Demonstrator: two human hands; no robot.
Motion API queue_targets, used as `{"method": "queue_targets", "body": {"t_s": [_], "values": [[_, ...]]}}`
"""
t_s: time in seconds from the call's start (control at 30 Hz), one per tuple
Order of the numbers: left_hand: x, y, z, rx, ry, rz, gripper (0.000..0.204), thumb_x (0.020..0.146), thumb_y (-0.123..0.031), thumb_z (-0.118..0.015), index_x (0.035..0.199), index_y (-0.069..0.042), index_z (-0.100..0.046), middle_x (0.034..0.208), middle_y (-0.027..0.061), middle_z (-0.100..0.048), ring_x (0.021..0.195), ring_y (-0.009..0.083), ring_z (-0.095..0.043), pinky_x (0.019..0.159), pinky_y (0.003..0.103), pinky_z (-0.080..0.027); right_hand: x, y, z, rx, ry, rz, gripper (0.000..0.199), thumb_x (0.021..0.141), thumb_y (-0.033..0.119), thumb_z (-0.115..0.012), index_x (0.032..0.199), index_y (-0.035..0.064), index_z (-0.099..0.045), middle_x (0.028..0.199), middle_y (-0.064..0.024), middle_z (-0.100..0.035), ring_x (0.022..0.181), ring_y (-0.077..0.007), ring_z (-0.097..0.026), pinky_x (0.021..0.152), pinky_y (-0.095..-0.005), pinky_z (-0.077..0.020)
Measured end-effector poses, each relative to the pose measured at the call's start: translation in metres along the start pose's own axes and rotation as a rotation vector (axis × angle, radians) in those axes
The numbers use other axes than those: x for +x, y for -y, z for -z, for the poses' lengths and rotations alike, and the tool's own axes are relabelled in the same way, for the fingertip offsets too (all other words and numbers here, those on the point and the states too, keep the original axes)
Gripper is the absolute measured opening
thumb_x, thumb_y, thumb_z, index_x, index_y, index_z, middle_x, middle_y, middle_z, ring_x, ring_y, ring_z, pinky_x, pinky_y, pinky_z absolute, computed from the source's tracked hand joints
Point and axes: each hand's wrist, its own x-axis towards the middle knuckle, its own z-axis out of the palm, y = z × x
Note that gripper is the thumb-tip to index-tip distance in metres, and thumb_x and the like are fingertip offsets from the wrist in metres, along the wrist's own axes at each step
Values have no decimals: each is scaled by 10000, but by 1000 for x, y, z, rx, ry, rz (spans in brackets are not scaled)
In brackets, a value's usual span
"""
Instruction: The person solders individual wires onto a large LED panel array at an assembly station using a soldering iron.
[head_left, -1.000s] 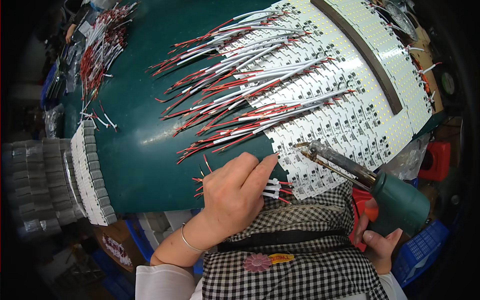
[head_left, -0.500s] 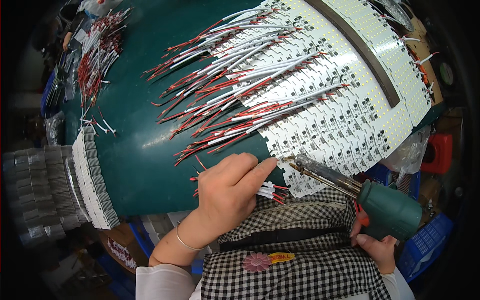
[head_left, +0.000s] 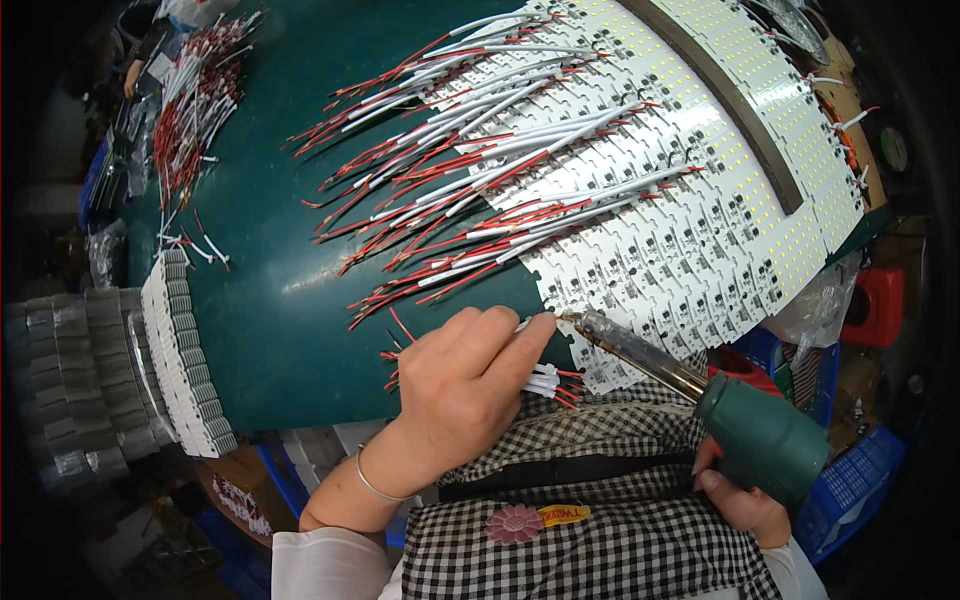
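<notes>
My left hand (head_left: 460,385) is closed in a pinch at the near edge of the white circuit boards (head_left: 690,270). A thin wire end peeks from its fingertips. Under that hand a bundle of red and white wires (head_left: 545,382) sticks out on both sides. My right hand (head_left: 745,505) is wrapped round the green handle of a soldering gun (head_left: 765,435). Its metal tip meets the board edge right beside my left fingertips. Several rows of red and white wires (head_left: 500,225) lie across the boards and the green tabletop (head_left: 290,340).
A dark bar (head_left: 745,120) lies across the boards. At left, stacked white strips (head_left: 185,350) stand by grey stacks (head_left: 85,380), with a wire heap (head_left: 200,110) farther back. Blue baskets (head_left: 850,490) and a red container (head_left: 875,308) are at right.
The soldering gun has swung slightly left and its tip has come closer to my left fingertips. My left hand has barely moved.
</notes>
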Motion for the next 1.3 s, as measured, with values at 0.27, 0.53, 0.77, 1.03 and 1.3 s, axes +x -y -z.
{"method": "queue_targets", "body": {"t_s": [0.27, 0.53, 0.77, 1.03, 1.3], "values": [[-1, -1, -2, 20, -2, -9, 489, 510, 56, -604, 982, -40, -688, 797, 79, -585, 638, 228, -583, 522, 318, -470, -1, 12, -8, 45, -129, 58, 522, 733, 46, -673, 1206, -65, -482, 704, -88, -585, 559, -172, -560, 497, -265, -474], [0, -6, 2, 4, 13, 43, 386, 590, 67, -647, 960, -37, -684, 789, 93, -585, 631, 242, -584, 521, 319, -466, -4, 16, 0, 25, -497, 477, 640, 668, 137, -743, 1195, -130, -494, 988, -197, -606, 499, -156, -551, 429, -230, -445], [5, 2, 7, -79, -128, 15, 209, 830, -47, -624, 1033, -3, -637, 843, 120, -579, 769, 229, -587, 652, 316, -470, 4, 16, 9, 63, -280, 397, 653, 649, 120, -757, 1189, -132, -491, 1040, -202, -607, 503, -167, -566, 407, -234, -456], [12, -3, 3, -38, 19, 114, 650, 602, 112, -583, 1219, -88, -628, 815, 51, -553, 648, 188, -577, 509, 301, -464, 7, 10, 5, 180, -268, 319, 661, 662, 62, -754, 1214, -129, -445, 1104, -220, -583, 550, -192, -592, 421, -258, -497], [19, -10, -2, 52, -20, 69, 571, 563, 117, -582, 1094, -66, -686, 754, 59, -544, 620, 189, -557, 501, 299, -444, 3, 4, 11, 189, -239, 286, 666, 674, 32, -752, 1236, -123, -429, 1124, -233, -578, 582, -206, -607, 430, -273, -506]]}}
